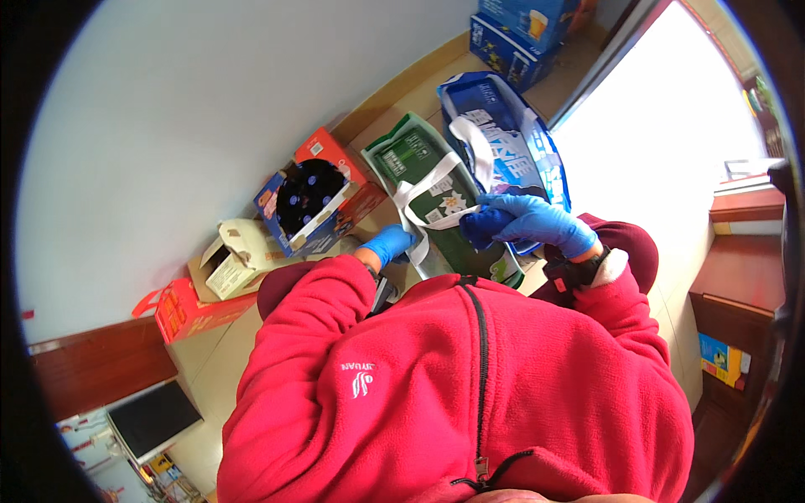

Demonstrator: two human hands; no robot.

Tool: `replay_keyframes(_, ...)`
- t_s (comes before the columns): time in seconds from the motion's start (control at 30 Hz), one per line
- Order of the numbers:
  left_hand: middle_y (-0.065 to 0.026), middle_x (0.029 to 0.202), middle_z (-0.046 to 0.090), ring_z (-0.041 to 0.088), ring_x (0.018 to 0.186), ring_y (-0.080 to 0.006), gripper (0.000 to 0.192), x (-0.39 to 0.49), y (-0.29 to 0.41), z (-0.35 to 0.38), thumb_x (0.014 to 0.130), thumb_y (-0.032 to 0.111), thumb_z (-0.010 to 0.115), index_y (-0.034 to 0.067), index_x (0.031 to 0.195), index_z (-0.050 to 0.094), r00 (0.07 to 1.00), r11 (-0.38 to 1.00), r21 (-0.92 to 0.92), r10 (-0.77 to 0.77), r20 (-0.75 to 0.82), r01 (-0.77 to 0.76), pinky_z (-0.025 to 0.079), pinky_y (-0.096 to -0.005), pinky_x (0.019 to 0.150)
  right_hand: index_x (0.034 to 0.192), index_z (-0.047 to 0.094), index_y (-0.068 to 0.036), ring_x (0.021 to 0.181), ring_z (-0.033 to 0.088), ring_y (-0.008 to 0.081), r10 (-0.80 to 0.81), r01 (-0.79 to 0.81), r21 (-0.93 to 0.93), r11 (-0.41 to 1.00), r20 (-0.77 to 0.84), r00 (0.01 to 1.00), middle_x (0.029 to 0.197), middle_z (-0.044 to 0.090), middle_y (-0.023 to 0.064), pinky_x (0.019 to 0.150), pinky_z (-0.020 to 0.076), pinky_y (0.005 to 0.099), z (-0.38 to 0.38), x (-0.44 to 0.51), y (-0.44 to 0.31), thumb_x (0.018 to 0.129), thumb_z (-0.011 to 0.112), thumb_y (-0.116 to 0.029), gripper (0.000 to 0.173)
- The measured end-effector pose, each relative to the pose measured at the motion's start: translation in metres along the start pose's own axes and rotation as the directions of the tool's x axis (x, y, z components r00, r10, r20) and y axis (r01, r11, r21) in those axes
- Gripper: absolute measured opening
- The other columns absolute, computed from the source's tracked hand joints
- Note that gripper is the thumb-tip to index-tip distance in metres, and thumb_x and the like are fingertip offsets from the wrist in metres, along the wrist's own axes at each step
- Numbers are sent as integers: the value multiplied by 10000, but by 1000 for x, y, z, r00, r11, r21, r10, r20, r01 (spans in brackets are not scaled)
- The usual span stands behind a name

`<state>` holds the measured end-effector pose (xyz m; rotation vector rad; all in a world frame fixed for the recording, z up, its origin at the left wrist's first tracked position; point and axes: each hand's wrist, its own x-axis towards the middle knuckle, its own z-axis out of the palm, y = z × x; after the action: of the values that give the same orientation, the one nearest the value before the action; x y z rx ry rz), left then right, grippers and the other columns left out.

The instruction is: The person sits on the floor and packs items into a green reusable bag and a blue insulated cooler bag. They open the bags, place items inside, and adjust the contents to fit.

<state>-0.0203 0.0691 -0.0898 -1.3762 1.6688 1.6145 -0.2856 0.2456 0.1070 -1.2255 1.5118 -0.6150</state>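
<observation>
My right hand (544,221), in a blue glove, grips a bunched dark blue cloth (483,227) above the green carrier bag. At the near left side of that green bag (456,242), my gloved left hand (391,243) holds the pale rim, its fingertips partly hidden. White straps (434,179) cross the bag, which has a green printed pack inside. Just beyond my right hand stands a blue carrier bag (503,135) with white handles and a blue printed pack in it.
Left of the bags, along the wall, stand an open blue box (306,207) with dark contents, an orange box (324,148), a cream carton (242,258) and a red gift box (195,311). Blue cartons (512,50) are stacked ahead. Wooden furniture (736,270) is at right.
</observation>
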Motion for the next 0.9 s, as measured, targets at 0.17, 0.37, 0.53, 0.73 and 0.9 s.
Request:
replay_keyframes(0.17,-143,921,686,687,716,-255,344,8,9,2,896,279,626,12,1112,639,994,992,62,109,-9,-108,565,-363,567,1248,575,-31,971,630,206,177,-162,106,981,-148,973,1069,676,94,890,479,318,-23,6,16,807,706,-135,472)
replay_keyframes(0.37,-151,734,682,665,590,-236,338,16,20,0,840,326,641,-7,884,672,995,983,160,93,-21,-88,523,-360,533,1148,640,-47,908,677,232,296,-460,-162,873,-574,763,1014,693,155,817,516,343,-61,-7,46,846,648,-198,338)
replay_keyframes(0.53,-144,777,677,650,578,-231,251,23,30,-2,839,227,640,6,954,673,999,972,230,41,18,-44,522,-350,501,1339,537,-118,1011,633,245,393,-363,178,914,-603,694,1133,647,99,852,528,319,-74,-26,61,842,578,-38,505)
replay_keyframes(0.73,-149,775,670,640,568,-225,269,24,29,-6,822,214,635,-18,954,664,995,946,308,82,62,-97,507,-346,499,1364,530,-207,1030,618,243,352,-259,240,936,-614,706,1143,641,110,898,514,349,-101,-53,47,782,514,30,629)
replay_keyframes(0.9,-133,679,667,632,549,-212,303,24,28,-5,856,300,595,10,882,678,994,946,303,101,50,-112,502,-351,510,1445,431,-260,995,644,254,254,-356,-50,933,-610,751,1139,656,123,918,496,345,-116,-51,23,807,556,-39,688)
